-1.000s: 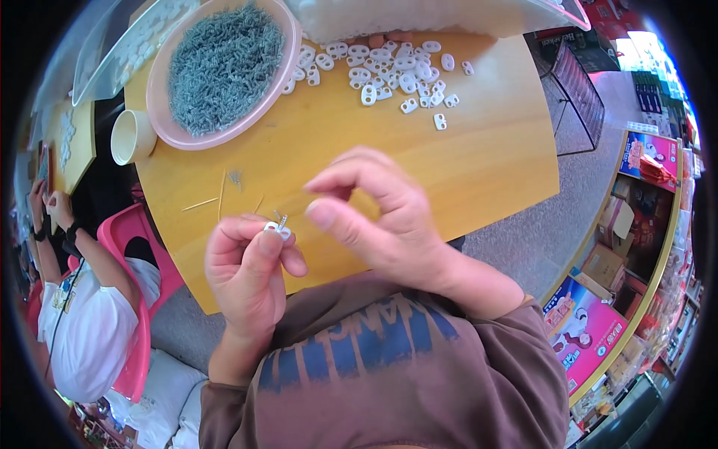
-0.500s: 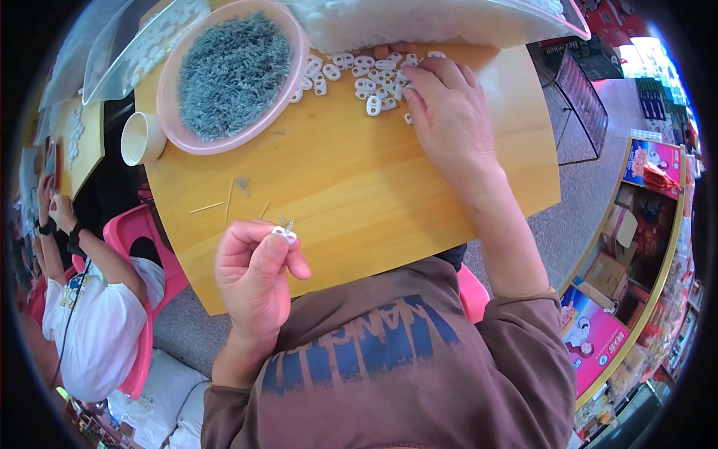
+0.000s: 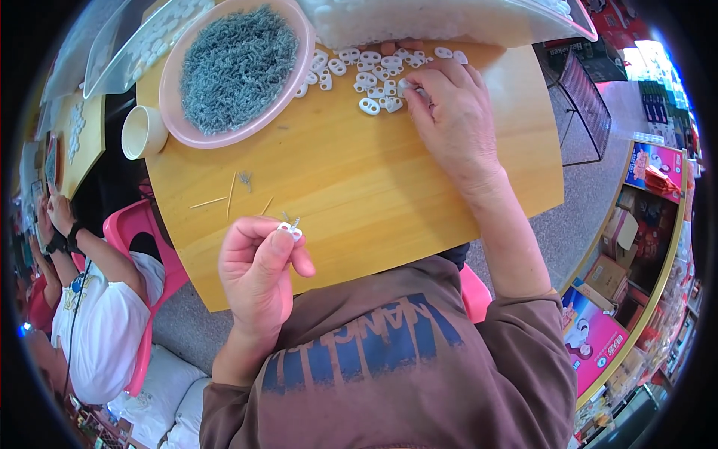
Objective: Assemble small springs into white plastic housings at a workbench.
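My left hand (image 3: 258, 266) is near the table's front edge, thumb and forefinger pinching a small white two-hole plastic piece (image 3: 291, 232) with thin metal screws standing up from it. Farther off, my right hand (image 3: 458, 120) reaches to the right side of a scatter of similar white pieces (image 3: 369, 106). Its thumb and forefinger close on one white piece (image 3: 404, 87), mostly covered by the fingers. Beyond the scatter, a few fingertips (image 3: 400, 46) of another person show by the clear bin.
A pink basin (image 3: 217, 142) full of grey screws stands at the far left, beside a cream cup (image 3: 142, 133). Toothpicks (image 3: 230, 196) and a few screws (image 3: 245, 180) lie on the table (image 3: 336, 172). Clear bins (image 3: 449, 22) line the back. A seated co-worker (image 3: 105, 322) is at left.
My right hand has shifted slightly, and a white piece now shows between its thumb and forefinger. A few scattered pieces lie differently. My left hand keeps its pinch with little movement.
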{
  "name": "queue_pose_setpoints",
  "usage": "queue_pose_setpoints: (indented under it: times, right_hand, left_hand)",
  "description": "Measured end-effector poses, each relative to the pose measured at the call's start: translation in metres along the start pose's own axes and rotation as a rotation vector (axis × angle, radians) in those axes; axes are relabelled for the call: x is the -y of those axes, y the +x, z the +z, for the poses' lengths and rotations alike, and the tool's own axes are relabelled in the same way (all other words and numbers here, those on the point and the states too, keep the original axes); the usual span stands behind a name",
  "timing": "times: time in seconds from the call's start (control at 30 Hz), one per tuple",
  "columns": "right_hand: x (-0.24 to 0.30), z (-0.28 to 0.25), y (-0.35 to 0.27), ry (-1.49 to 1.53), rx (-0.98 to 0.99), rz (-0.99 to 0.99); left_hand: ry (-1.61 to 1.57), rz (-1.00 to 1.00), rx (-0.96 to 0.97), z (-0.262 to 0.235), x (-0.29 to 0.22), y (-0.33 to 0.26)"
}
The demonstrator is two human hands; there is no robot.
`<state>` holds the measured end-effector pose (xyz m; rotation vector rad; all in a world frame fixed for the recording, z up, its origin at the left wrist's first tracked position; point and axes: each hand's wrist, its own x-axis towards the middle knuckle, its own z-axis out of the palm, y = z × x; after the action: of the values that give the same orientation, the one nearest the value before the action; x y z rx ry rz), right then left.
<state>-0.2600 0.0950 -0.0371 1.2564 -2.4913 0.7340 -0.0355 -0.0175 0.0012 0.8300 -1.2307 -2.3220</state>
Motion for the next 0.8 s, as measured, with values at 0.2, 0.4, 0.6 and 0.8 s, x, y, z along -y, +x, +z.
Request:
queue_pose_setpoints:
  times: [0.2,0.4,0.6,0.8]
  right_hand:
    - [0.02,-0.008,0.0,0.12,0.037,-0.043]
    - [0.032,0.0,-0.002,0.086,0.126,-0.127]
    - [0.036,0.003,-0.002,0.104,0.108,-0.185]
    - [0.07,-0.019,-0.012,1.031,0.335,0.303]
  left_hand:
    - [0.003,-0.006,0.002,0.0,-0.001,0.0]
    - [-0.031,-0.017,0.021,0.001,-0.003,0.001]
    - [-0.048,-0.014,0.004,-0.008,-0.002,-0.002]
    - [-0.069,-0.023,0.002,-0.004,-0.008,-0.001]
